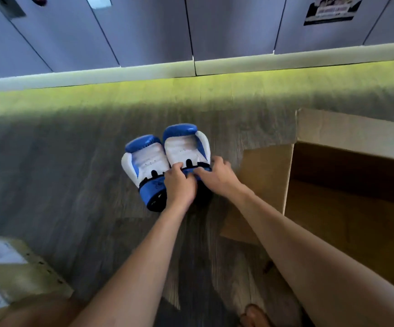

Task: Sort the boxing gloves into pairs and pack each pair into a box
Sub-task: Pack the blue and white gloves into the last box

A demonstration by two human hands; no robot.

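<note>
**Head view:** Two blue-and-white gloves are seen palm-up, side by side on the wood floor [73,173] at centre frame. The first glove [144,161] lies to the left and touches the second glove [186,147].

The second glove's cuff is held by both hands. The left hand [179,185] has its fingers curled onto the strap where the two gloves meet. The right hand [214,173] has thumb and fingers clamped round the cuff's right edge.

An open box [347,208] stands at right of frame, with no gloves made out inside. Its flap [264,185] is laid out toward the pair. A labelled box [14,267] is seen at lower left, a bare foot [255,315] at bottom centre, and lockers [214,31] across the top.

Only one cuff appears to be gripped. If the lift were made now, the first glove could be left behind or knocked askew, and the pair split. A padded glove hung by its cuff could also swing and be caught on the flap or the box wall. The frame is blurred, so the firmness of the grip cannot be judged.
</note>
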